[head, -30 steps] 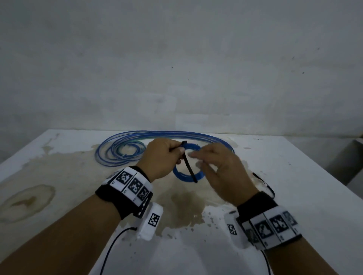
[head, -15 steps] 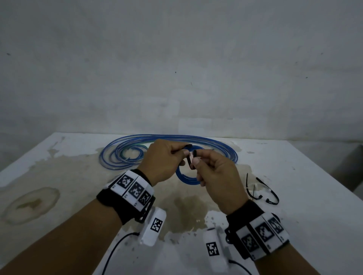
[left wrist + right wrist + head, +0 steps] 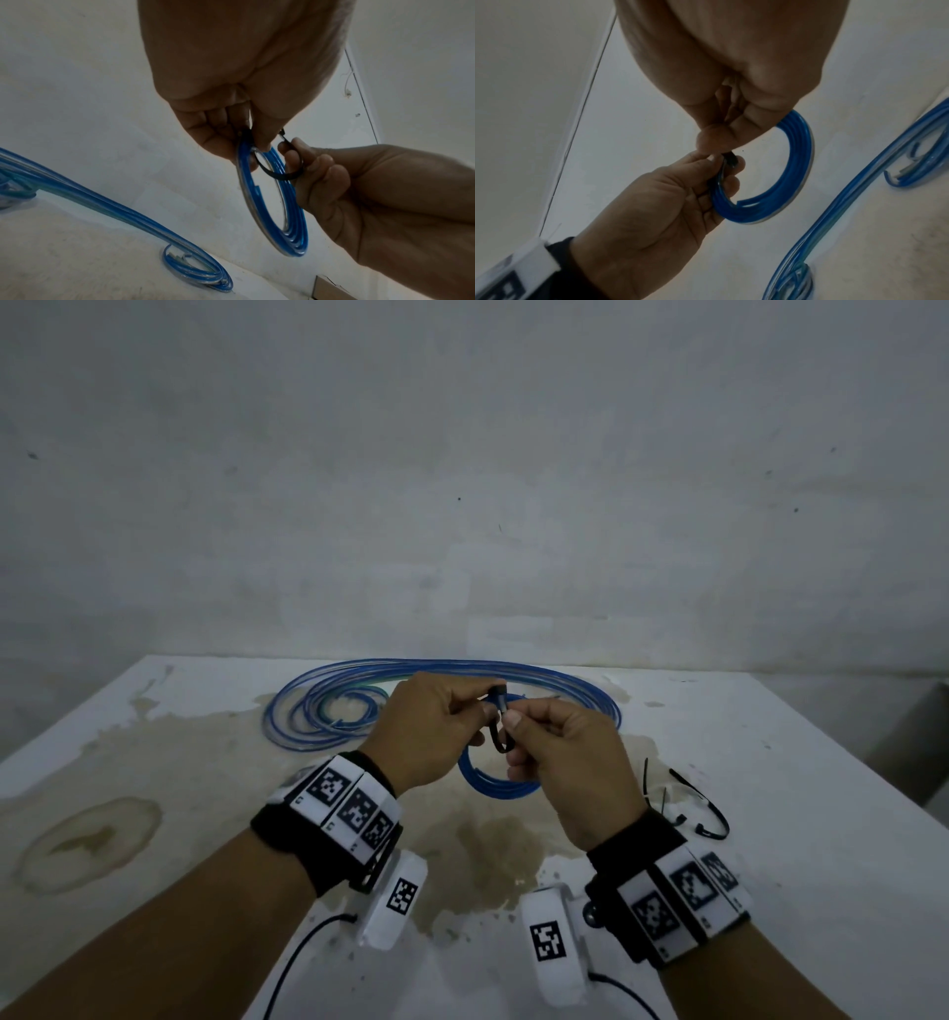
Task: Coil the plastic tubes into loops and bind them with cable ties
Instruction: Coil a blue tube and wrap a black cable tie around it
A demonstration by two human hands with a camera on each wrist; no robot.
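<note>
A small coil of blue plastic tube [image 3: 493,780] [image 3: 287,219] [image 3: 782,182] hangs above the table, gripped at its top by my left hand [image 3: 436,731] [image 3: 680,203]. A black cable tie [image 3: 499,731] [image 3: 280,174] loops around the coil's strands. My left thumb and fingers also pinch the tie's head [image 3: 244,133] against the coil. My right hand [image 3: 560,762] [image 3: 334,182] pinches the tie's free end just beside the head. A long loose bundle of blue tubes [image 3: 359,695] [image 3: 102,205] [image 3: 859,203] lies on the table behind both hands.
The white table [image 3: 770,891] is stained brown in the middle and at the left. Several spare black cable ties [image 3: 693,806] lie to the right of my right wrist. A grey wall stands close behind the table's far edge.
The tie hung straight down from my left hand a second ago. My right hand has since bent it under the coil and brought its end up beside the head; both hands rose slightly.
</note>
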